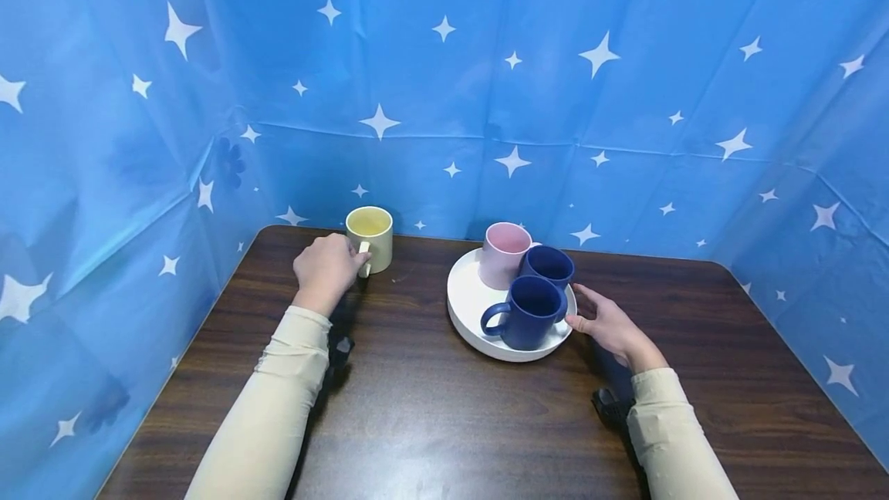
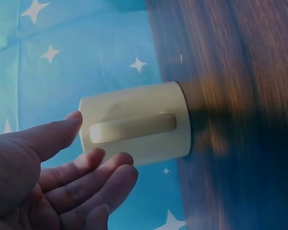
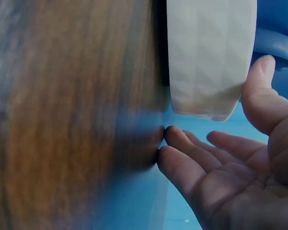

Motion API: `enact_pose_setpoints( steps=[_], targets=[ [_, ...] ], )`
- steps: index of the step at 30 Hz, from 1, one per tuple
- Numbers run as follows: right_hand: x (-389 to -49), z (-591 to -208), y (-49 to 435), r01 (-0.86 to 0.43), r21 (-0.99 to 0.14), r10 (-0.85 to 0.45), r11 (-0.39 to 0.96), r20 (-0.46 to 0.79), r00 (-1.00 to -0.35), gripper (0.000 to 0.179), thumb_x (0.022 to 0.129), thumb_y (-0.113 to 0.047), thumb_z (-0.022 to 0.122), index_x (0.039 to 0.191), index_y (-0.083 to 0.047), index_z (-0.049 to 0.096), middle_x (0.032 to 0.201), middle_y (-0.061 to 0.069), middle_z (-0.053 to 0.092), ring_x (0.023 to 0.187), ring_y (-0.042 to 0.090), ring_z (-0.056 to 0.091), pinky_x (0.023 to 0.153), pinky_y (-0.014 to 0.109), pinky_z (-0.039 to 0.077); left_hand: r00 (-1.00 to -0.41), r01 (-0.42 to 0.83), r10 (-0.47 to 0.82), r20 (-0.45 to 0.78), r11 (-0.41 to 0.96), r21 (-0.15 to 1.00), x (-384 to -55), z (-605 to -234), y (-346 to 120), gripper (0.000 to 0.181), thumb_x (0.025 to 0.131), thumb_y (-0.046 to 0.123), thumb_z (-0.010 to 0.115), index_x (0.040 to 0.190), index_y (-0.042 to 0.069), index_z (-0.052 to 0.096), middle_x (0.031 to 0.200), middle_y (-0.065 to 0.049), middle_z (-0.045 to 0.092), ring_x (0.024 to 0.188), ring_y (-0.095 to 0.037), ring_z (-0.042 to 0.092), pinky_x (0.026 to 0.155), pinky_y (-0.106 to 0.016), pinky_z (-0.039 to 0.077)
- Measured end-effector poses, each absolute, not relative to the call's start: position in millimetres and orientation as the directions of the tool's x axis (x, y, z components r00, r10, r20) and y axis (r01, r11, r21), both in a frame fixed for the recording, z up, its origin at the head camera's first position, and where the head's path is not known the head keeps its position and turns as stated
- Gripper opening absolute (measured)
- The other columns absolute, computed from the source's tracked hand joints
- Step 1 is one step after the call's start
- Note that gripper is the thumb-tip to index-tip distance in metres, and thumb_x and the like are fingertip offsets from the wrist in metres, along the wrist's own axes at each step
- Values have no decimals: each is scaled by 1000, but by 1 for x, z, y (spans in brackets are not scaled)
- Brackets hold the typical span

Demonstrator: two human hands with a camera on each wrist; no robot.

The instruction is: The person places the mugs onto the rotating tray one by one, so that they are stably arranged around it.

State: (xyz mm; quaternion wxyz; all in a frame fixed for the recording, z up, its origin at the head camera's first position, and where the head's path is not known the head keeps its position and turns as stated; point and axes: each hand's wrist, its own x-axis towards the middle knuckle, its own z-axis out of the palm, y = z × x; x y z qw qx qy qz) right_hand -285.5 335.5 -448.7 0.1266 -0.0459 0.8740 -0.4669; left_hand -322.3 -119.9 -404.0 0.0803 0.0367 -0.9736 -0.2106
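A pale yellow mug (image 1: 378,241) stands upright near the table's back edge, its handle (image 2: 134,128) toward the person. My left hand (image 1: 326,265) is right at that handle; in the left wrist view the thumb and loosely bent fingers (image 2: 113,184) stay apart in front of it. A round white tray (image 1: 464,295) holds a pink mug (image 1: 498,262) and two dark blue mugs, one in front (image 1: 528,322) and one behind (image 1: 556,261). My right hand (image 1: 614,330) is at the tray's right side, thumb at the rim, fingers extended low beside the wall (image 3: 211,62).
The dark wood table (image 1: 430,415) has a back edge close to a blue curtain (image 1: 417,83) with white stars, which also runs along both sides. Dark wrist devices sit under the left and right (image 1: 614,407) forearms.
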Motion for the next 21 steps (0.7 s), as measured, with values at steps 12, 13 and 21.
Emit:
enact_pose_setpoints(
  steps=[12, 13, 21],
  targets=[
    [-285, -451, 337, 26, -835, -199, 550, -161, -967, 71, 106, -23, 54, 158, 8, 15, 159, 35, 24, 147, 49, 27, 114, 59, 29, -984, -57, -124, 126, 898, 436, -327, -416, -109, 43, 95, 40, 71, 69, 7, 62, 67, -10, 60, 65, -29, 60, 56, -45, 48],
    [-285, -451, 337, 26, -831, -198, 555, -163, -967, 72, 106, -24, 54, 158, 8, 16, 159, 35, 24, 147, 49, 26, 115, 59, 29, -983, -55, -126, 133, 896, 442, -328, -417, -109, 42, 95, 39, 71, 71, 5, 63, 68, -11, 61, 66, -29, 61, 56, -46, 49],
    [-284, -450, 337, 18, -832, -205, 554, -157, -966, 73, 105, -25, 56, 158, 8, 17, 159, 35, 23, 148, 49, 23, 115, 61, 26, -978, -33, -145, 151, 820, 572, -334, -424, -107, 34, 96, 27, 70, 72, 4, 63, 65, -10, 61, 61, -27, 57, 55, -40, 46]
  ],
)
